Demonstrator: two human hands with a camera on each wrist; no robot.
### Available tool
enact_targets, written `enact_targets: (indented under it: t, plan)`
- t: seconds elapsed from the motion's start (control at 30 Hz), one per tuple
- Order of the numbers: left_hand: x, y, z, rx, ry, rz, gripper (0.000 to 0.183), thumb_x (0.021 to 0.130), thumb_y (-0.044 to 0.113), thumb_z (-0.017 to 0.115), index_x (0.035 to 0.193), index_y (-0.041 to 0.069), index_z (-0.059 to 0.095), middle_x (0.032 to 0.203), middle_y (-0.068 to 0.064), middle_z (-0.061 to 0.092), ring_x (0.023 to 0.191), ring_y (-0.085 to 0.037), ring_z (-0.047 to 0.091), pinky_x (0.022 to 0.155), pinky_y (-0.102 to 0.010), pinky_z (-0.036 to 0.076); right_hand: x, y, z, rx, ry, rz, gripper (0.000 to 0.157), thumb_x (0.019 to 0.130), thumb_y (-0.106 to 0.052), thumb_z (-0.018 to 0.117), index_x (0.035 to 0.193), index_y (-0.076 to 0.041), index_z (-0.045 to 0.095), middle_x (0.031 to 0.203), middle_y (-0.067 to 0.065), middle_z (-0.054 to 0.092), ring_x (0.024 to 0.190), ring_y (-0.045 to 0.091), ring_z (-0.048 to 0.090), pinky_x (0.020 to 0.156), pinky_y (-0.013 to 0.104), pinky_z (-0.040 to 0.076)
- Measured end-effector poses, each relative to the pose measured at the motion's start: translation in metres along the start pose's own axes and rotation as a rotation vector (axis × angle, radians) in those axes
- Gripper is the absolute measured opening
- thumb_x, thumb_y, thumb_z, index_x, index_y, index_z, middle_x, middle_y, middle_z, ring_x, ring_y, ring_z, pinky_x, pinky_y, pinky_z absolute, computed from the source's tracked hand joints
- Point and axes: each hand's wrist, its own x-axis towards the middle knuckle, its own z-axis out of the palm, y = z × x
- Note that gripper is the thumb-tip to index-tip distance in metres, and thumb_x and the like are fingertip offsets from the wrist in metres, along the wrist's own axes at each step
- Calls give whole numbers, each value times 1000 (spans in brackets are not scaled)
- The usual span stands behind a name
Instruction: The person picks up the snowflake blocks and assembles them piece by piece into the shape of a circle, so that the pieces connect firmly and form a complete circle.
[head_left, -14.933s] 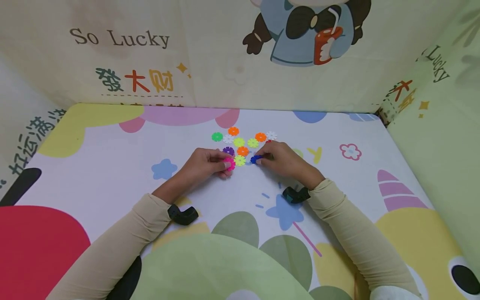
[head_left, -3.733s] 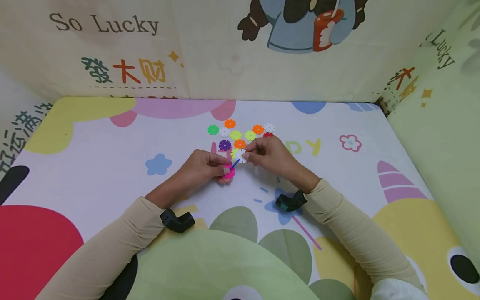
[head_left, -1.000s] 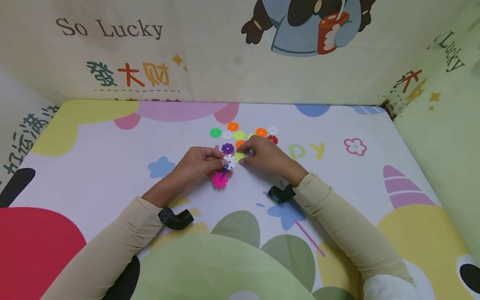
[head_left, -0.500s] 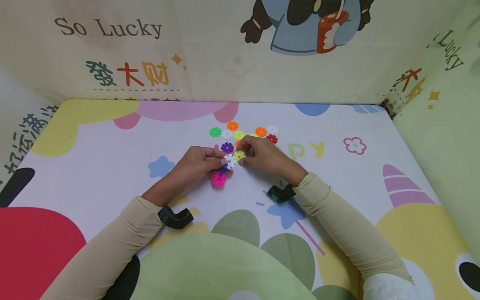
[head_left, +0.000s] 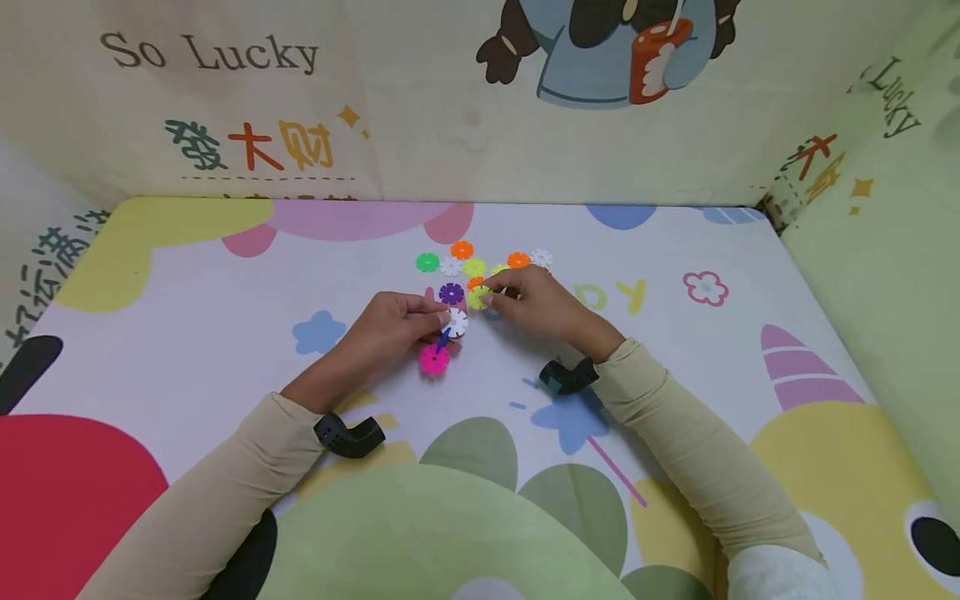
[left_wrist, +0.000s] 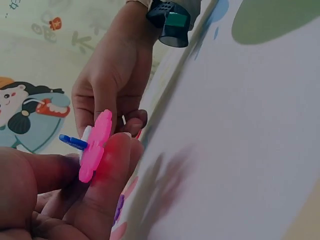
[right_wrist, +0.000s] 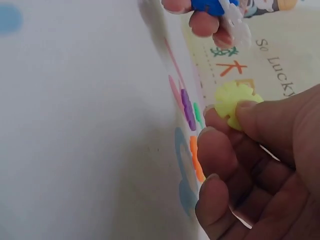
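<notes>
In the head view my left hand (head_left: 397, 329) pinches a small joined chain of notched plastic snowflake discs. It runs from a white disc (head_left: 455, 323) through a blue disc (head_left: 442, 340), seen edge-on, to a pink disc (head_left: 434, 361). The left wrist view shows the pink disc (left_wrist: 97, 147) close up, with the blue one (left_wrist: 73, 142) sticking out across it. Between thumb and fingers, my right hand (head_left: 536, 300) pinches a yellow disc (head_left: 478, 297), just beyond the chain and apart from it. The yellow disc (right_wrist: 232, 102) appears raised off the table in the right wrist view.
Loose discs lie flat behind my hands: a green one (head_left: 427, 262), a purple one (head_left: 451, 293), an orange one (head_left: 518, 261) and several more. The table cover (head_left: 225, 358) has printed cartoon shapes. A printed curtain (head_left: 420, 100) stands along its back edge.
Earlier the left hand held the pink disc and the right hand a blue one; blue and then white have joined the pink. Just now the right hand has picked up the yellow disc.
</notes>
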Motion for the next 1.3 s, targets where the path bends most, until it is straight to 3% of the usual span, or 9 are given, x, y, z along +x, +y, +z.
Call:
enact_targets:
  t: [0.23, 0.47, 0.7, 1.07, 1.3]
  plan:
    - [0, -1, -2, -40, 34, -27, 31, 96, 21, 65, 116, -2, 64, 90, -16, 73, 86, -23, 72, 80, -24, 55, 1, -2, 2, 132, -6, -4, 21, 91, -5, 67, 112, -3, 69, 84, 7, 67, 67, 20, 61, 63, 30, 49]
    - [2, -1, -2, 21, 98, -21, 30, 94, 23, 67, 114, 0, 69, 97, -10, 73, 85, -17, 71, 76, -21, 54, -1, -5, -1, 197, -1, 36, 18, 92, -9, 67, 109, -3, 69, 88, 7, 70, 68, 23, 64, 62, 31, 47]
    - [2, -2, -1, 53, 95, -17, 29, 95, 20, 66, 114, -2, 68, 98, -12, 72, 84, -16, 70, 71, -21, 55, 0, -6, -2, 289, -3, 9, 20, 91, -7, 68, 111, -3, 65, 89, 9, 72, 68, 26, 66, 58, 29, 47]
    - [3, -4, -1, -62, 42, -24, 25, 96, 15, 64, 113, -3, 65, 89, -17, 73, 84, -23, 72, 74, -24, 56, 0, -5, 2, 312, -28, 3, 15, 90, -7, 70, 104, -2, 66, 88, 11, 70, 71, 24, 67, 63, 29, 50]
    - [3, -3, -2, -68, 62, -13, 30, 95, 18, 65, 118, -2, 65, 99, -14, 72, 85, -22, 72, 78, -26, 56, 0, -5, 3, 237, 19, -15, 10, 87, -5, 73, 96, -1, 72, 90, 6, 70, 77, 19, 65, 72, 29, 54]
